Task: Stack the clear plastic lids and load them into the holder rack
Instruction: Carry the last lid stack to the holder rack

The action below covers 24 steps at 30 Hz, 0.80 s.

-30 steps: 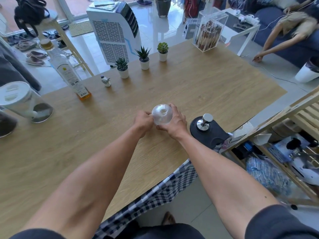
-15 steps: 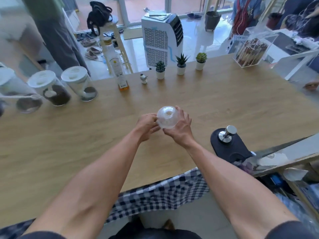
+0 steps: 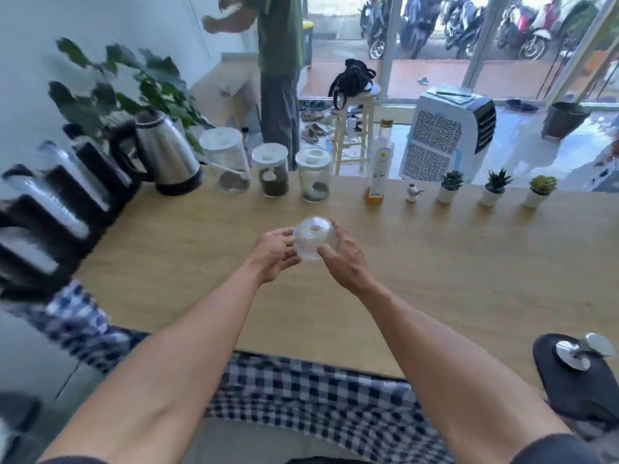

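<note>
Both hands share the grip: the left hand (image 3: 275, 254) pinches the near-left edge of the lids (image 3: 314, 243), and the right hand (image 3: 341, 259) wraps fingers round the right side with the thumb across the front. Closed on the lids, the two hold them clear of the surface (image 3: 435, 262), roughly at its middle. How many lids are nested I cannot tell; they read as one domed clear shape with a hole on top.

The rack (image 3: 50, 209) stands at the far left, blurred, its dark slots already showing clear stacks.

To do the carry well, I judge light, even pressure from both sides best, since thin plastic likely flexes and slips. Keeping the rims flush and the stack squared should help it slide into a slot cleanly.
</note>
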Each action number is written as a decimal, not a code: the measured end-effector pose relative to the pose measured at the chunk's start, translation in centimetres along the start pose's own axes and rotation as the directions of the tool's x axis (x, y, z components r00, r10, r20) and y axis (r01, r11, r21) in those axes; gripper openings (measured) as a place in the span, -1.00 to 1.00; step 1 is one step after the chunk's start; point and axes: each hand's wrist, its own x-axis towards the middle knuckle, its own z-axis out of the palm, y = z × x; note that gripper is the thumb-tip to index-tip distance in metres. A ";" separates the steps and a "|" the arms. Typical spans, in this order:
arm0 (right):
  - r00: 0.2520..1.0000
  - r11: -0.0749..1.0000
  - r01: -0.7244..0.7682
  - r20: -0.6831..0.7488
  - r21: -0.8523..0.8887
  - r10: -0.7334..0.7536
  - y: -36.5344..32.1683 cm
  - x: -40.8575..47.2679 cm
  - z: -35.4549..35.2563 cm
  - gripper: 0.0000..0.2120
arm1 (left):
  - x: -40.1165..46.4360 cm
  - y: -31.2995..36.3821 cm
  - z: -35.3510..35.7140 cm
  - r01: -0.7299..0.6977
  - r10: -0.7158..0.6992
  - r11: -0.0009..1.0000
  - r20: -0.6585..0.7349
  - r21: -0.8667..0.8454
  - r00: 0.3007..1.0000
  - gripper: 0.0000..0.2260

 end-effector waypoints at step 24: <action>0.931 0.892 -0.086 0.355 0.443 -0.087 -29.6 -2.1 37.6 -0.83 | -17.8 7.8 -45.2 -0.233 0.179 0.972 -0.577 -0.020 0.797 -0.85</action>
